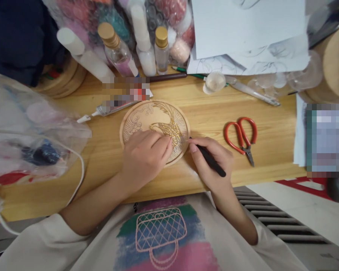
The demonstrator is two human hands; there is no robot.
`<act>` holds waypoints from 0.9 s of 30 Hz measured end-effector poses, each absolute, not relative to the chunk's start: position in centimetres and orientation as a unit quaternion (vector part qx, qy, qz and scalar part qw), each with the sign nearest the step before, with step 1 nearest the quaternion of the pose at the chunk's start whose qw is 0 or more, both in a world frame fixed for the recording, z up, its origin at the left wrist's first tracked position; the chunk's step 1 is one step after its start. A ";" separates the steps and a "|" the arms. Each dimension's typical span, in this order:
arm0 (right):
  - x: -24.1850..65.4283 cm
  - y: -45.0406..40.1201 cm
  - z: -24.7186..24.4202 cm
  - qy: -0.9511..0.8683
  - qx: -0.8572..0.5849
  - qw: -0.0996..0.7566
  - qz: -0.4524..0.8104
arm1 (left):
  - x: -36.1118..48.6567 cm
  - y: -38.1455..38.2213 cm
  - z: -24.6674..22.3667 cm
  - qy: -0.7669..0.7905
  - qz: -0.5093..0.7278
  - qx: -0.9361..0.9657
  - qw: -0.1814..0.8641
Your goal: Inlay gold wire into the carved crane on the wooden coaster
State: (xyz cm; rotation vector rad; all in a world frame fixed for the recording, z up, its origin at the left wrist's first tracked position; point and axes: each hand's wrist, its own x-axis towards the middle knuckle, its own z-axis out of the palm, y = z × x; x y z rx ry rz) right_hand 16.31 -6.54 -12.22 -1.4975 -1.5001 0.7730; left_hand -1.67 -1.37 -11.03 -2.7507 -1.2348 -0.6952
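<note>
A round wooden plaque with a carved line pattern lies flat on the table. Gold outlines a bird-like shape on it, with fine curved lines around. My left hand rests over the plaque's lower left, fingers curled together and pinched near the gold part; what they hold, if anything, is hidden. At the plaque's right edge, my right hand grips a slim black tool like a pen, its tip pointing left toward the plaque. The tool's exact kind is not clear.
Red-handled pliers or snips lie to the right. Behind the plaque are a glue-like tube and several bottles. Drawing sheets, a small open cup and a white craft knife-like tool sit farther back. Plastic bags crowd the left.
</note>
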 end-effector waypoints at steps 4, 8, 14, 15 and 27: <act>16.3 -6.6 -12.1 -0.600 -0.602 0.427 0.311 | -1.5 -1.6 -10.4 -0.390 -0.201 -0.896 0.069; 16.3 -6.6 -12.1 -0.602 -0.602 0.425 0.307 | -1.5 -1.8 -10.1 -0.398 -0.201 -0.892 0.070; 16.3 -6.5 -12.2 -0.603 -0.601 0.425 0.309 | -1.6 -1.9 -10.3 -0.452 -0.205 -0.867 -0.046; 16.3 -6.5 -12.2 -0.601 -0.601 0.424 0.311 | -1.7 -1.7 -10.3 -0.464 -0.207 -0.858 -0.073; 15.9 -6.2 -11.7 -0.592 -0.581 0.435 0.351 | -2.4 -1.1 -8.6 -0.515 -0.259 -0.794 -0.192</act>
